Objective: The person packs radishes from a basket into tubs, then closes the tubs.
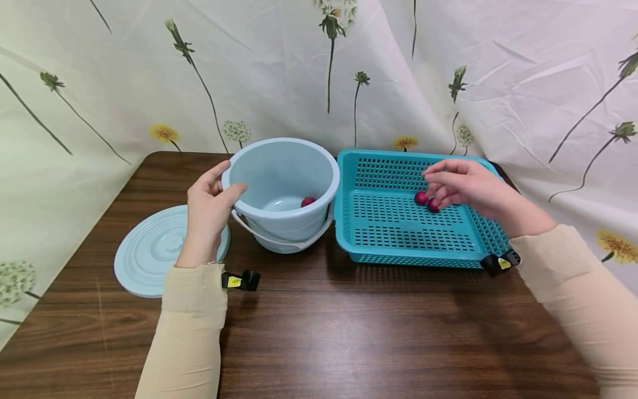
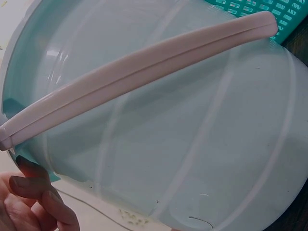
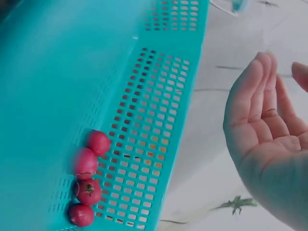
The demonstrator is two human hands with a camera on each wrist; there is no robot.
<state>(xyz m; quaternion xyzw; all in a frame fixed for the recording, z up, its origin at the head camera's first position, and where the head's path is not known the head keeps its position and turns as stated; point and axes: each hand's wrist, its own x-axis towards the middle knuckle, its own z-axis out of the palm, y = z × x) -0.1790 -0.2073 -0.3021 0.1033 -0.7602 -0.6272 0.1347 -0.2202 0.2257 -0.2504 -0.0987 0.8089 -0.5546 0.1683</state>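
Note:
A pale blue bucket (image 1: 286, 224) stands upright at the middle of the table. My left hand (image 1: 208, 205) grips its rim on the left, thumb inside and fingers outside. One small red tomato-like fruit (image 1: 307, 201) lies in the bucket. The bucket's handle (image 2: 144, 67) hangs down across its front. To the right, my right hand (image 1: 466, 185) hovers over a turquoise basket (image 1: 413, 255), fingers loosely bent, nothing in them. Several red fruits (image 3: 86, 163) lie in a row in the basket. The head view shows only two, partly behind the hand.
A round pale blue lid (image 1: 149, 255) lies on the brown wooden table (image 1: 339, 332), left of the bucket and partly behind the left forearm. Bucket and basket stand side by side. A flower-printed cloth (image 1: 284, 66) hangs behind the table.

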